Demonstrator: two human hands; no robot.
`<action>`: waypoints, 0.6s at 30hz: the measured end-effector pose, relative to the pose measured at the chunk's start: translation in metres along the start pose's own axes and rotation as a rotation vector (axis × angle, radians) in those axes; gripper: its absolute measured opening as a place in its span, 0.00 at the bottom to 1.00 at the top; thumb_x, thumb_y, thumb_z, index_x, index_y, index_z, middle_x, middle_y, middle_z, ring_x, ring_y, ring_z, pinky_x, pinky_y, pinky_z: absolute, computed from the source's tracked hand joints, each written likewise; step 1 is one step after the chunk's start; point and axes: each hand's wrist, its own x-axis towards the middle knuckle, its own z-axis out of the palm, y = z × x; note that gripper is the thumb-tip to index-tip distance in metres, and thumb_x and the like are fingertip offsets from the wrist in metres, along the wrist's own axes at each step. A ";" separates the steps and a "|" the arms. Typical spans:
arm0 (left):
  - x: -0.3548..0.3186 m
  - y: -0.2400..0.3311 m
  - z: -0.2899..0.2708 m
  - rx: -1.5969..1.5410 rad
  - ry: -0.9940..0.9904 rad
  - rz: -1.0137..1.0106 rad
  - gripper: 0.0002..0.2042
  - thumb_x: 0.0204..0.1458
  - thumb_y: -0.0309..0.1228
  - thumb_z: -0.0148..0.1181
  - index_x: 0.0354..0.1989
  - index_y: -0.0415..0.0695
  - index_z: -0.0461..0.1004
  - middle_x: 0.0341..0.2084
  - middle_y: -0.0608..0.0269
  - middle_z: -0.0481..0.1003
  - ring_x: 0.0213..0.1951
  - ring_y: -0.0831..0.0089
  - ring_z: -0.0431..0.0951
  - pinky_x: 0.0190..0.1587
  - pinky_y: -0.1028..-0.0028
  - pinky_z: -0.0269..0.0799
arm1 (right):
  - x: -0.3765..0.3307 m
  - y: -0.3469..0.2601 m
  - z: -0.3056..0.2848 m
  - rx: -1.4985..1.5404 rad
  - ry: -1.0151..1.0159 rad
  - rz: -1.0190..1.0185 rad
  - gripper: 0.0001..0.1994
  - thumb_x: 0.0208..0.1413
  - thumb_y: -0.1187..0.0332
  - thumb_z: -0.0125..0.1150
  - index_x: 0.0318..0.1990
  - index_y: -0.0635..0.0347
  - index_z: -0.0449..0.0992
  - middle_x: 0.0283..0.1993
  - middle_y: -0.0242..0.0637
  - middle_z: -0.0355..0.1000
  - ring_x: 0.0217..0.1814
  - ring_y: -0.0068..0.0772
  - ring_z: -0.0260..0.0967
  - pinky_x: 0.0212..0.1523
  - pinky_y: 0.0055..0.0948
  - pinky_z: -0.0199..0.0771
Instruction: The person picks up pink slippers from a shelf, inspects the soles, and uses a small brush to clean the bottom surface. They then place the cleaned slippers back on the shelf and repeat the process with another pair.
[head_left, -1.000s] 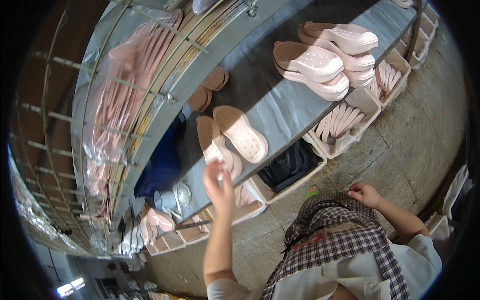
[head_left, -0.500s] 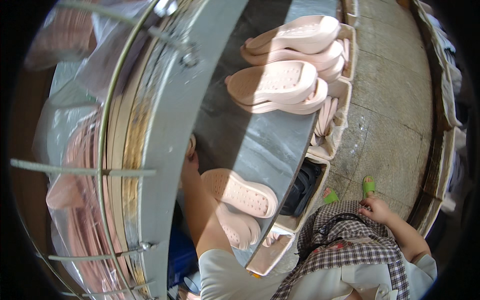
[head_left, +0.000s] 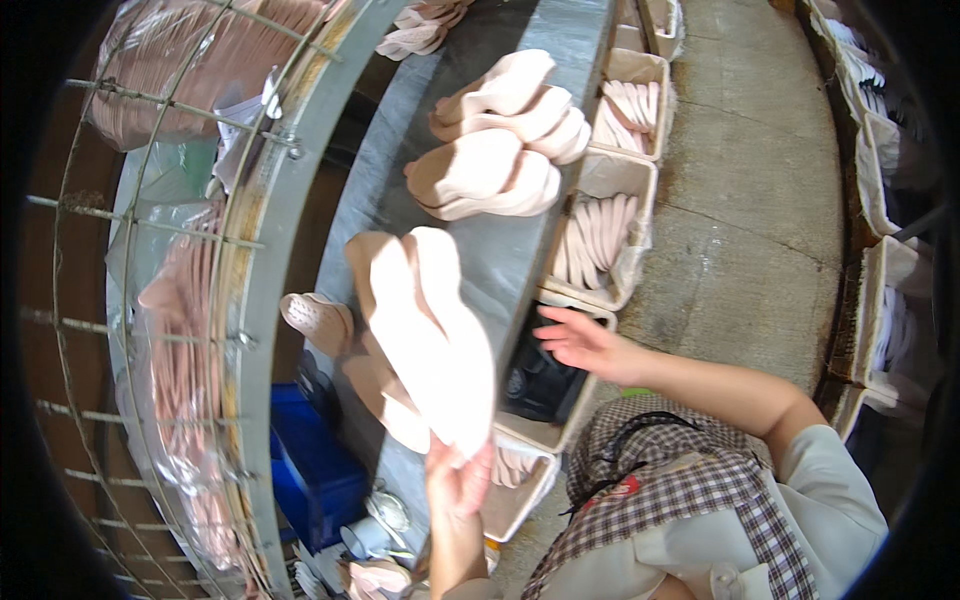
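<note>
My left hand (head_left: 460, 482) grips a pair of pale pink shoe soles (head_left: 430, 345) by their near end, raised over the grey bench and blurred by motion. Behind them, partly hidden, lies another pink sole (head_left: 375, 395). One more, a sole with small holes (head_left: 320, 322), juts over the bench's left edge. Farther up the bench sit two stacks of soles, a nearer stack (head_left: 480, 175) and a farther stack (head_left: 515, 105). My right hand (head_left: 580, 340) reaches out with its fingers apart and nothing in them, above a bin of black things (head_left: 545, 375).
Along the bench's right side stand lined bins with pink strap-like parts (head_left: 597, 240). To the left is a metal frame with wire mesh (head_left: 165, 225), with bagged pink pieces behind it. A blue crate (head_left: 315, 470) stands low at left. More bins (head_left: 885, 320) line the aisle's far side.
My left hand has come back from the bench's left side and now holds the pair of soles. My right hand has left the apron and moved forward and left. The view has shifted.
</note>
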 end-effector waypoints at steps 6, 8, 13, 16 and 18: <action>-0.048 -0.121 0.062 0.440 0.012 -0.143 0.40 0.47 0.22 0.63 0.66 0.41 0.43 0.58 0.52 0.59 0.54 0.63 0.68 0.47 0.70 0.74 | -0.073 -0.045 0.011 0.710 -0.059 -0.124 0.36 0.61 0.59 0.45 0.71 0.50 0.32 0.71 0.41 0.44 0.70 0.36 0.47 0.67 0.37 0.50; -0.038 -0.131 0.067 0.772 -0.046 -0.073 0.38 0.50 0.27 0.61 0.66 0.39 0.43 0.59 0.52 0.59 0.55 0.64 0.67 0.49 0.70 0.72 | -0.107 -0.054 -0.002 0.740 -0.063 -0.145 0.35 0.59 0.64 0.45 0.70 0.52 0.35 0.70 0.42 0.47 0.68 0.38 0.53 0.66 0.39 0.54; -0.001 -0.143 0.090 0.737 -0.171 -0.056 0.31 0.60 0.41 0.49 0.64 0.33 0.50 0.56 0.52 0.64 0.54 0.70 0.68 0.55 0.71 0.65 | -0.158 -0.067 -0.025 0.869 0.014 0.042 0.27 0.58 0.58 0.44 0.65 0.56 0.55 0.60 0.45 0.63 0.60 0.41 0.64 0.63 0.41 0.60; 0.013 -0.167 0.111 0.853 -0.095 -0.192 0.22 0.60 0.38 0.47 0.56 0.35 0.61 0.35 0.61 0.73 0.26 0.81 0.71 0.22 0.82 0.64 | -0.184 -0.073 -0.036 0.867 0.072 0.134 0.28 0.58 0.50 0.42 0.58 0.61 0.66 0.56 0.45 0.68 0.60 0.42 0.64 0.60 0.43 0.64; 0.012 -0.181 0.121 0.844 -0.037 -0.301 0.17 0.59 0.36 0.47 0.50 0.37 0.65 0.21 0.70 0.70 0.10 0.85 0.58 0.09 0.83 0.48 | -0.196 -0.076 -0.044 0.924 0.144 0.231 0.28 0.59 0.49 0.40 0.58 0.60 0.66 0.57 0.44 0.68 0.59 0.43 0.64 0.59 0.45 0.64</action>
